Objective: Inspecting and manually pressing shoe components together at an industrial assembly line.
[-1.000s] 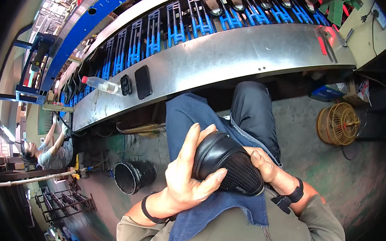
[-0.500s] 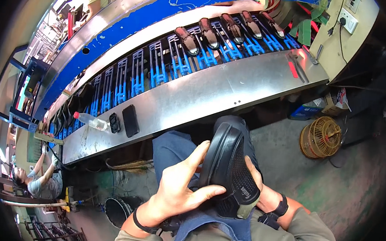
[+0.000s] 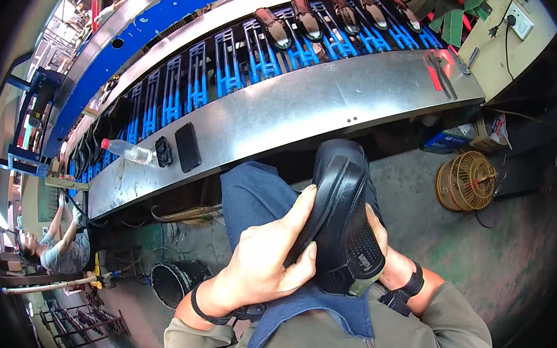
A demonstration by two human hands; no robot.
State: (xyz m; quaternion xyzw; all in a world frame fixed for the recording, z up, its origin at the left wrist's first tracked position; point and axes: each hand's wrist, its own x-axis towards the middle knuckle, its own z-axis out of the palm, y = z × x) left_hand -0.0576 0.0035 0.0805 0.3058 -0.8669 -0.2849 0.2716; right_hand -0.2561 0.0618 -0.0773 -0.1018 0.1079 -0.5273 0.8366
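A black slip-on shoe (image 3: 347,228) with a perforated side panel rests over my lap, its toe pointing away from me. My left hand (image 3: 262,258) grips it along the sole edge, with one finger stretched up the sole and the thumb near the heel end. On the opposite side, my right hand (image 3: 396,270) holds the shoe from the right. Part of that hand is hidden behind the shoe, with fingers showing against the upper. Both my knees in dark blue trousers (image 3: 254,192) are beneath and beyond it.
A steel counter (image 3: 282,122) carries a bottle (image 3: 126,151), a phone (image 3: 188,147) and hand tools (image 3: 442,75). Behind it, blue rack bars hold brown shoe uppers (image 3: 307,19). A round cage-like thing (image 3: 466,181) and a black bucket (image 3: 171,286) stand on the floor. A co-worker (image 3: 66,252) is at left.
The shoe has tipped slightly and moved a little right, showing more of its sole edge. My left thumb has slid back from the upper toward the sole. The head view has shifted slightly.
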